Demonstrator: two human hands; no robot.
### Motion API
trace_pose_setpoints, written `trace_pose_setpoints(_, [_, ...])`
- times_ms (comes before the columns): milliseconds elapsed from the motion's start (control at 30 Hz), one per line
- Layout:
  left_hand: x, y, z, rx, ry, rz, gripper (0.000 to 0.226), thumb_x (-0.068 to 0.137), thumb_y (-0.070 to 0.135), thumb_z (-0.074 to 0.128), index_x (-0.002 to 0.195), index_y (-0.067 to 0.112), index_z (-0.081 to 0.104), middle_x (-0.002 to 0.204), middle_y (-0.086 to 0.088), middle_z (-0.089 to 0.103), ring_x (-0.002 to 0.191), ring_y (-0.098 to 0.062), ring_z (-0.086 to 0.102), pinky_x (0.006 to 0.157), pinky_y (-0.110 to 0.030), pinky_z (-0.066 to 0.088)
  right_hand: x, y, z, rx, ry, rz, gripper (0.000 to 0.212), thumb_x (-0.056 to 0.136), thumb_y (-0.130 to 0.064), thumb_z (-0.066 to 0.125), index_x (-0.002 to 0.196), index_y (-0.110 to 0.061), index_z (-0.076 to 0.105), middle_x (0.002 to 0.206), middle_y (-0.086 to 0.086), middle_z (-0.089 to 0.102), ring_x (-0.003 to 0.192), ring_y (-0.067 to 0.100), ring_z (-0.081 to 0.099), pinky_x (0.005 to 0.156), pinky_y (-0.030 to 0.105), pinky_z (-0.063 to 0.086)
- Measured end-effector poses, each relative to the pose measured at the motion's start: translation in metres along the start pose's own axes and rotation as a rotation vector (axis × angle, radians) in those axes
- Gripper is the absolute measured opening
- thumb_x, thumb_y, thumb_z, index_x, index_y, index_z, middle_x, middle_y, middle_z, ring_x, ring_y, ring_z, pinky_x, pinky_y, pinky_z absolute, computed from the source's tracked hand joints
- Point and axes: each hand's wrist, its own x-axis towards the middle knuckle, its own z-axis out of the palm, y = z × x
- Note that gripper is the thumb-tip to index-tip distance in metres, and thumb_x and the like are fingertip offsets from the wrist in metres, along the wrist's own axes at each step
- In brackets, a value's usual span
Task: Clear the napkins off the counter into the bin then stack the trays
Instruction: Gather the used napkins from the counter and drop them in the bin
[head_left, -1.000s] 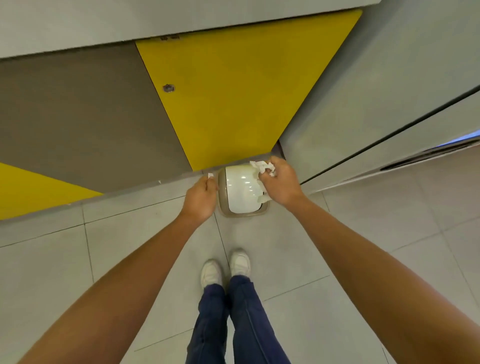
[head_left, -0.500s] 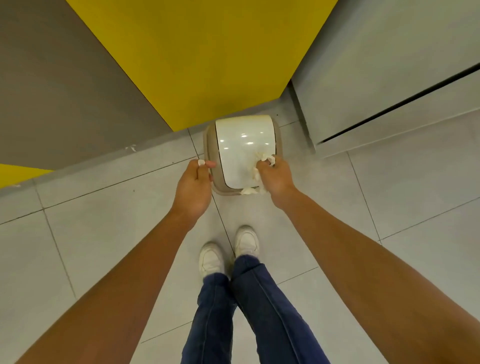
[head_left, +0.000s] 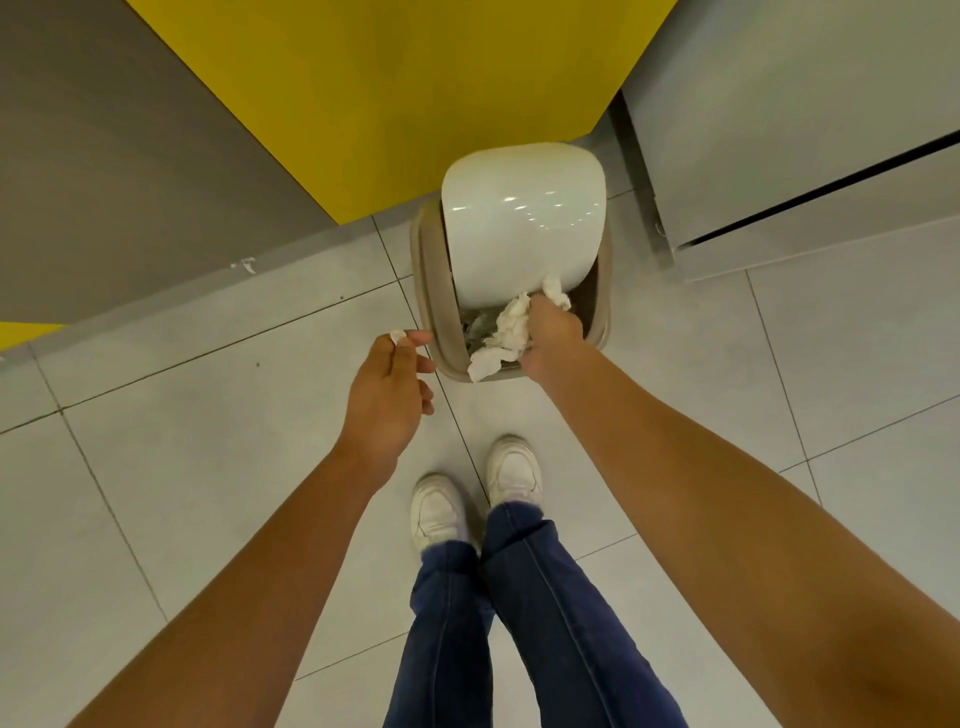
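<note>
White crumpled napkins (head_left: 506, 332), one wad, clenched in right hand (head_left: 553, 332) at one bin (head_left: 427, 291) opening; left hand (head_left: 387, 400) grip unclear.

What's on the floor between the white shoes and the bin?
Head view: only bare floor tile and a grout line between shoes and bin.

Two hands at one beige bin (head_left: 426, 291): one left hand (head_left: 387, 400), one right hand (head_left: 553, 338). The bin carries one white swing lid (head_left: 519, 223). One wad of napkins (head_left: 506, 332) sits in the right hand's grip (its sheets cannot be counted); one white scrap (head_left: 397, 336) is pinched by the left. Two white shoes (head_left: 436, 512); one paper fleck (head_left: 249, 265) by the wall.
</note>
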Motion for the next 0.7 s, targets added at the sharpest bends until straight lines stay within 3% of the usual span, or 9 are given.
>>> trace_pose_setpoints(67, [0.003, 0.002, 0.002, -0.007, -0.002, -0.005, 0.029, 0.103, 0.022, 0.028, 0.112, 0.017, 0.055, 0.084, 0.002, 0.054, 0.065, -0.012, 0.05, 0.057, -0.02, 0.046, 0.004, -0.004, 0.005, -0.01, 0.017, -0.037, 0.023, 0.094, -0.017, 0.045, 0.072, -0.016, 0.05, 0.07, 0.005, 0.053, 0.064, 0.019, 0.052, 0.064, 0.031, 0.046])
trace_pose_setpoints(167, [0.004, 0.003, 0.007, -0.023, -0.014, -0.001, 0.028, 0.102, 0.021, 0.028, 0.109, 0.018, 0.055, 0.083, 0.002, 0.053, 0.066, -0.012, 0.05, 0.058, -0.021, 0.046, 0.002, -0.006, 0.007, -0.119, 0.001, -0.092, 0.009, 0.093, -0.023, 0.05, 0.084, -0.024, 0.053, 0.069, 0.001, 0.053, 0.054, 0.014, 0.049, 0.052, 0.028, 0.044])
trace_pose_setpoints(233, [0.004, 0.003, 0.011, -0.031, -0.032, 0.004, 0.027, 0.102, 0.02, 0.029, 0.108, 0.018, 0.055, 0.084, 0.002, 0.053, 0.065, -0.012, 0.05, 0.056, -0.02, 0.047, 0.008, -0.005, 0.008, -0.149, -0.042, -0.102, 0.013, 0.088, -0.028, 0.056, 0.094, -0.016, 0.055, 0.088, 0.004, 0.057, 0.075, 0.019, 0.057, 0.069, 0.033, 0.051])
trace_pose_setpoints(300, [0.004, 0.003, 0.015, -0.038, -0.05, 0.006, 0.027, 0.102, 0.02, 0.029, 0.109, 0.019, 0.056, 0.084, 0.003, 0.054, 0.064, -0.012, 0.05, 0.054, -0.016, 0.047, 0.027, -0.004, 0.007, -0.14, -0.055, -0.065, 0.045, 0.078, -0.033, 0.065, 0.118, -0.013, 0.057, 0.113, 0.009, 0.061, 0.102, 0.03, 0.06, 0.092, 0.045, 0.05])
trace_pose_setpoints(433, [0.004, 0.001, 0.025, -0.033, -0.081, 0.007, 0.028, 0.102, 0.019, 0.03, 0.113, 0.019, 0.056, 0.087, 0.005, 0.056, 0.063, -0.009, 0.05, 0.055, -0.014, 0.046, 0.054, 0.002, -0.005, -0.206, -0.137, -0.038, 0.077, 0.061, -0.032, 0.075, 0.132, -0.016, 0.05, 0.122, 0.009, 0.061, 0.111, 0.032, 0.058, 0.101, 0.049, 0.044])
trace_pose_setpoints(533, [0.003, 0.002, 0.036, -0.035, -0.088, -0.003, 0.026, 0.102, 0.018, 0.031, 0.114, 0.02, 0.054, 0.09, 0.007, 0.056, 0.064, -0.008, 0.053, 0.058, -0.015, 0.047, 0.007, -0.01, -0.01, -0.188, -0.143, -0.056, 0.057, 0.077, -0.017, 0.064, 0.131, -0.011, 0.047, 0.123, 0.011, 0.057, 0.113, 0.031, 0.055, 0.101, 0.045, 0.045])
trace_pose_setpoints(633, [0.003, 0.003, 0.053, -0.036, -0.106, -0.033, 0.026, 0.102, 0.017, 0.032, 0.117, 0.018, 0.052, 0.097, 0.004, 0.057, 0.066, -0.01, 0.056, 0.061, -0.016, 0.049, -0.013, -0.018, -0.02, -0.167, -0.135, -0.095, 0.034, 0.086, -0.006, 0.054, 0.119, -0.008, 0.05, 0.099, 0.011, 0.056, 0.09, 0.025, 0.058, 0.083, 0.034, 0.052])
trace_pose_setpoints(700, [0.006, 0.004, 0.065, -0.062, -0.132, -0.086, 0.027, 0.101, 0.017, 0.033, 0.121, 0.015, 0.052, 0.1, 0.001, 0.057, 0.071, -0.012, 0.059, 0.067, -0.019, 0.051, -0.02, -0.02, -0.024, -0.172, -0.168, -0.098, 0.022, 0.087, -0.007, 0.053, 0.11, -0.008, 0.052, 0.092, 0.009, 0.056, 0.086, 0.024, 0.057, 0.081, 0.033, 0.053])
